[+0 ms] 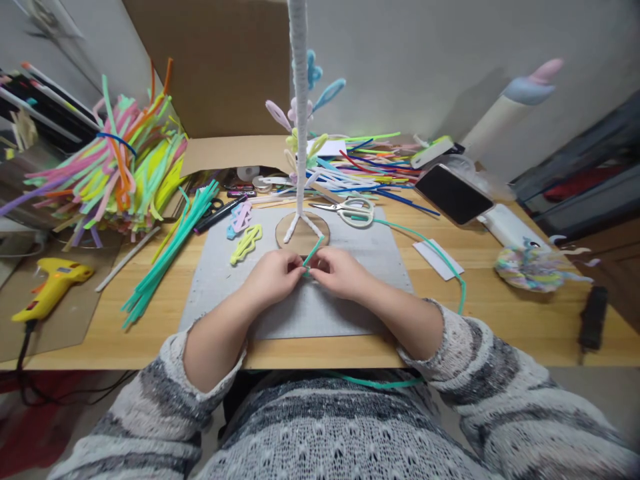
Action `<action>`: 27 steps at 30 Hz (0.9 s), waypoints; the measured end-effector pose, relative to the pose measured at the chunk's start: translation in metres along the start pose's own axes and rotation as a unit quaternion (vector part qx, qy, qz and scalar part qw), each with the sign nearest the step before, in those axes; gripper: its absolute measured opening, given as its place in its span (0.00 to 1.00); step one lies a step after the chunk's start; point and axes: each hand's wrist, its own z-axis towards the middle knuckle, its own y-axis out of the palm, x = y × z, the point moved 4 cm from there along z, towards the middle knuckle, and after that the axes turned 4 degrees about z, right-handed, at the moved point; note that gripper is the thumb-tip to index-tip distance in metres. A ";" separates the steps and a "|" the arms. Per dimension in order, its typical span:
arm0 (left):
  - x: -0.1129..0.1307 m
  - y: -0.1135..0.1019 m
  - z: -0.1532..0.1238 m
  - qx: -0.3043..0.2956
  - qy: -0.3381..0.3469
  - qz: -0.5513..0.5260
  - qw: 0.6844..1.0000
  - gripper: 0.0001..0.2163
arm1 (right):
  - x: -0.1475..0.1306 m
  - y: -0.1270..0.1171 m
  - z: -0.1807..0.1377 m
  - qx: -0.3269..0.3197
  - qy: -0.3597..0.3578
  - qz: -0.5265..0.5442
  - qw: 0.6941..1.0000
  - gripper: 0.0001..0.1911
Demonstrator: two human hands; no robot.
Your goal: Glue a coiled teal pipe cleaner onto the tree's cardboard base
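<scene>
Close together over the grey mat [220, 287], my left hand [277, 273] and my right hand [337, 270] both pinch a green pipe cleaner [315, 249]. A short end of it sticks up between my fingertips; the part within the fingers is mostly hidden. Just beyond stands a white wrapped stem [300, 133] with splayed feet on a round wooden disc [285, 235]. Colourful pipe cleaner loops [327, 95] show around the stem. To the left lie bent yellow [246, 245] and pink [243, 217] pipe cleaner shapes.
White-handled scissors [357, 212] lie behind the disc. Green pipe cleaners [175, 247] and a yellow glue gun [53, 287] are on the left, below a large pipe cleaner bundle [125, 167]. On the right are a long green strand [440, 250], a white card [437, 259] and a phone [454, 193].
</scene>
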 end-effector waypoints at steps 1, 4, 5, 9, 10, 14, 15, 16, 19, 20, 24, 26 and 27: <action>0.000 0.000 0.000 0.003 -0.003 0.007 1.000 0.05 | -0.001 -0.006 -0.001 0.052 -0.004 0.004 0.999 0.04; 0.002 0.000 -0.001 0.005 0.003 0.032 0.999 0.05 | -0.015 -0.027 -0.009 0.225 -0.083 -0.059 0.969 0.10; 0.002 0.001 -0.001 0.005 0.008 0.037 0.999 0.05 | -0.021 -0.029 -0.012 0.243 -0.120 -0.102 0.957 0.09; 0.003 0.002 -0.001 0.007 0.018 0.044 0.999 0.06 | -0.032 -0.018 -0.015 0.133 -0.180 -0.273 0.936 0.09; 0.003 0.002 -0.002 0.007 0.017 0.045 0.999 0.06 | -0.031 -0.013 -0.014 0.102 -0.180 -0.302 0.930 0.10; 0.003 0.002 -0.002 0.007 0.009 0.049 0.999 0.06 | -0.024 -0.003 -0.011 0.045 -0.174 -0.363 0.914 0.08; 0.002 0.002 -0.002 0.008 0.006 0.046 0.999 0.06 | -0.023 -0.002 -0.011 0.040 -0.167 -0.367 0.914 0.08; 0.002 0.002 -0.001 0.012 0.004 0.041 0.999 0.05 | -0.021 -0.002 -0.010 0.036 -0.159 -0.366 0.916 0.08; 0.000 0.000 -0.001 0.025 -0.001 0.014 1.000 0.05 | -0.017 -0.002 -0.008 0.018 -0.124 -0.325 0.937 0.08; 0.000 0.000 -0.001 0.029 -0.002 0.004 1.000 0.05 | -0.015 -0.003 -0.007 0.014 -0.109 -0.299 0.948 0.08; 0.000 -0.003 -0.001 0.042 -0.015 -0.044 0.998 0.05 | -0.007 -0.006 -0.002 0.010 -0.051 -0.178 0.983 0.05; 0.000 -0.004 -0.001 0.047 -0.039 -0.093 0.994 0.05 | -0.004 -0.007 0.000 0.000 -0.026 -0.108 0.994 0.04; -0.001 -0.005 -0.002 0.049 -0.055 -0.122 0.990 0.05 | -0.002 -0.008 0.001 -0.004 -0.013 -0.071 0.997 0.04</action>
